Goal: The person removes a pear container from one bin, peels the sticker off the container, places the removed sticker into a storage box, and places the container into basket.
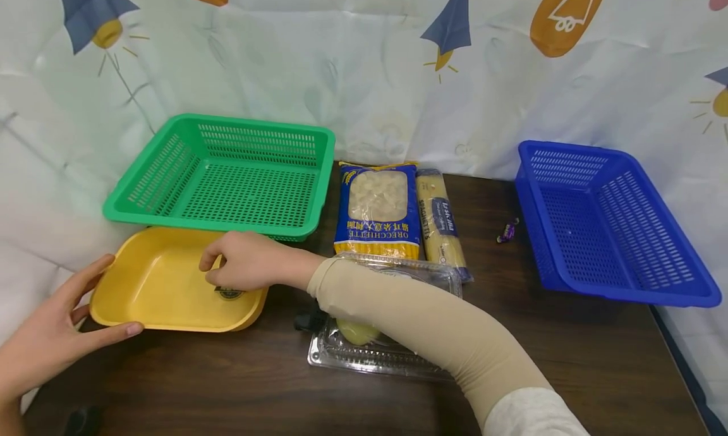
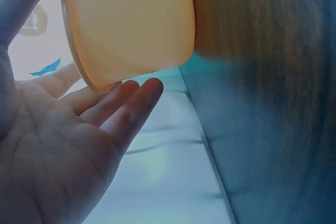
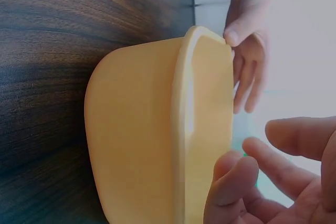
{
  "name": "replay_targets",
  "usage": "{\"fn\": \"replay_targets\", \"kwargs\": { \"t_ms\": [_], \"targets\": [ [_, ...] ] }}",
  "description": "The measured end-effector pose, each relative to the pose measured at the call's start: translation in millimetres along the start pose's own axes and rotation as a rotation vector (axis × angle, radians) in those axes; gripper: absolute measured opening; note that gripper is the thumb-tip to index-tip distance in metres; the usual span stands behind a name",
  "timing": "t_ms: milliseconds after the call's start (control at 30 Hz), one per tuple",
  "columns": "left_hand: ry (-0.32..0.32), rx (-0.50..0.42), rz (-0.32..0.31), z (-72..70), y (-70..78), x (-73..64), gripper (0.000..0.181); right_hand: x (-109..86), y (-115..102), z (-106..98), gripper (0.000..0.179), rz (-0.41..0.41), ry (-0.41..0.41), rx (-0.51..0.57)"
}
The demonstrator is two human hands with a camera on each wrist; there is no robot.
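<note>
My left hand spans the left end of a yellow plastic basin. Its thumb lies on the near rim, while the other fingers, fairly straight, touch the outside of the far-left rim. Above the basin's right half is my right hand, loosely curled. Thumb and fingertips stand apart in the right wrist view, where the fingers show nothing between them. A small dark item with pale lettering shows inside the basin, partly hidden beneath the right hand.
Behind the basin stands a green basket. An orecchiette bag, a spaghetti pack and a clear plastic container with something pale green lie mid-table, the container partly under the right sleeve. Rightward are a purple-wrapped sweet and a blue basket.
</note>
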State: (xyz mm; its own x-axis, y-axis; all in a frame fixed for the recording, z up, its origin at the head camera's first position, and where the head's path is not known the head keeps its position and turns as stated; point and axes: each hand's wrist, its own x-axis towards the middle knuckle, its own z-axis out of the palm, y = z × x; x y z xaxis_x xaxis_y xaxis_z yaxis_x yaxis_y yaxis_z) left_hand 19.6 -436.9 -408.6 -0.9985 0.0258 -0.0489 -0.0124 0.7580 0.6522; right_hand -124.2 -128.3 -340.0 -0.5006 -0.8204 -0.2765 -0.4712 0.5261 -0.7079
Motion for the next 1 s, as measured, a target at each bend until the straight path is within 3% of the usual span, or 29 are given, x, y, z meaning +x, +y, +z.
{"fn": "replay_targets", "kwargs": {
  "t_ms": [267, 567, 800, 1000],
  "targets": [
    [-0.005, -0.025, 0.005, -2.0, 3.1, -0.6, 0.119, -3.7, -2, -4, 0.046, 0.011, 0.025, -0.018],
    [-0.004, -0.022, -0.006, -4.4, 5.0, 0.1, 0.119, -15.6, 1, -7, 0.046, -0.034, 0.031, -0.024],
    [-0.004, -0.015, -0.021, -4.5, 8.0, -0.7, 0.121, -38.7, 0, -19, 0.046, -0.061, 0.055, -0.005],
    [-0.011, 0.013, -0.047, -5.6, 9.4, -3.5, 0.121, -64.1, 12, -27, 0.045, -0.088, 0.121, 0.05]
  ]
}}
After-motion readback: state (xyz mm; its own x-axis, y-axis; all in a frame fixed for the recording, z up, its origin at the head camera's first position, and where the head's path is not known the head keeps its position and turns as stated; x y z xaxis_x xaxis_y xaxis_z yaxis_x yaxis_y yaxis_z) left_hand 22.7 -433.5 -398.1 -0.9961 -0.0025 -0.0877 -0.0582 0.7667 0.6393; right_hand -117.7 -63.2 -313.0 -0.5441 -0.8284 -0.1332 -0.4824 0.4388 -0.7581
